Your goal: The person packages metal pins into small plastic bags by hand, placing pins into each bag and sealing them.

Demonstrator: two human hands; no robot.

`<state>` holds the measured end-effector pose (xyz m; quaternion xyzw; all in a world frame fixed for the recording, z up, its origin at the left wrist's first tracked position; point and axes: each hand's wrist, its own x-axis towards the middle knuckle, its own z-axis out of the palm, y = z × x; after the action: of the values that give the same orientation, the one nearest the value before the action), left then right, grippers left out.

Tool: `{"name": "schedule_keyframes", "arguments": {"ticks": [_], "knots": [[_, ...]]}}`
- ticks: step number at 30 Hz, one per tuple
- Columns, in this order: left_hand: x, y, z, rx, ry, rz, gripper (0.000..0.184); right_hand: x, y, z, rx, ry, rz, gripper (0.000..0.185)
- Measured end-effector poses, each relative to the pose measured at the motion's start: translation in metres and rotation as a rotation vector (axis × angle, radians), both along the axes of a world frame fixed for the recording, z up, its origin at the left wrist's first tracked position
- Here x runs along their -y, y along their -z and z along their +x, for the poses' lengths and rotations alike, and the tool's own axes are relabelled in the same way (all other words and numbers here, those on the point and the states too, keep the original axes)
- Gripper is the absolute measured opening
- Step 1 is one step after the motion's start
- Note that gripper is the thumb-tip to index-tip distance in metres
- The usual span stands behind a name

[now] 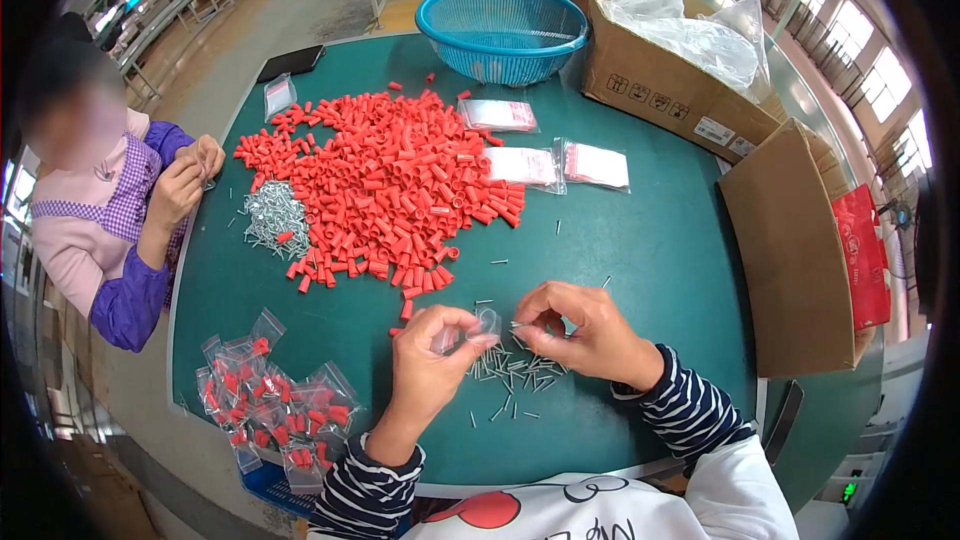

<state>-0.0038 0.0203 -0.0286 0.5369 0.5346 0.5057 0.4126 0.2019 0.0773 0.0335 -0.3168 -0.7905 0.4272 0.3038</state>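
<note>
My left hand (pixel 432 352) is closed on a small clear plastic bag (pixel 488 323), its thumb and fingers pinching the bag's edge. Just right of it, my right hand (pixel 580 325) pinches a screw (pixel 518 325) between thumb and fingertips, close to the bag. Under and between both hands lies a loose pile of silver screws (pixel 515 370). Beyond them, a large heap of red plastic plugs (pixel 400 180) spreads over the green table (pixel 640 250). A smaller pile of screws (pixel 275 217) sits at the heap's left edge.
Filled bags (pixel 275 400) lie front left. Flat bag packs (pixel 597 165) lie behind the heap, near a blue basket (pixel 500 32). Cardboard boxes (pixel 665 90) line the right side, one holding red packaging (pixel 862 255). A co-worker (pixel 120 200) sits left, hands together at the table edge.
</note>
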Motion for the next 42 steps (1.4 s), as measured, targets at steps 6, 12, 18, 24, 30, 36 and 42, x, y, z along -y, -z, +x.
{"name": "schedule_keyframes", "arguments": {"ticks": [6, 12, 18, 24, 30, 36, 42], "knots": [[0.0, -0.001, 0.002, -0.008, 0.036, 0.016, 0.029, -0.008, -0.006, -0.006, 0.023, -0.06, 0.363, 0.014], [0.0, -0.001, 0.001, -0.042, 0.077, 0.026, 0.033, -0.012, -0.027, -0.012, 0.214, -0.178, 0.518, 0.02], [0.0, -0.004, 0.0, -0.042, 0.078, 0.003, 0.031, -0.02, -0.036, -0.02, 0.185, -0.2, 0.539, 0.023], [0.0, -0.014, 0.001, -0.109, 0.048, -0.007, 0.027, -0.061, 0.008, -0.018, 0.388, -0.004, 0.493, 0.018], [-0.001, -0.011, -0.001, -0.098, 0.028, 0.019, 0.029, -0.071, 0.049, -0.028, 0.463, 0.02, 0.512, 0.013], [-0.003, -0.006, 0.007, -0.131, -0.007, 0.081, 0.037, -0.058, 0.044, -0.02, 0.482, 0.052, 0.481, 0.017], [-0.004, -0.005, 0.014, -0.414, -0.051, 0.143, 0.028, -0.035, 0.044, -0.027, 0.289, 0.087, 0.352, 0.016]]}}
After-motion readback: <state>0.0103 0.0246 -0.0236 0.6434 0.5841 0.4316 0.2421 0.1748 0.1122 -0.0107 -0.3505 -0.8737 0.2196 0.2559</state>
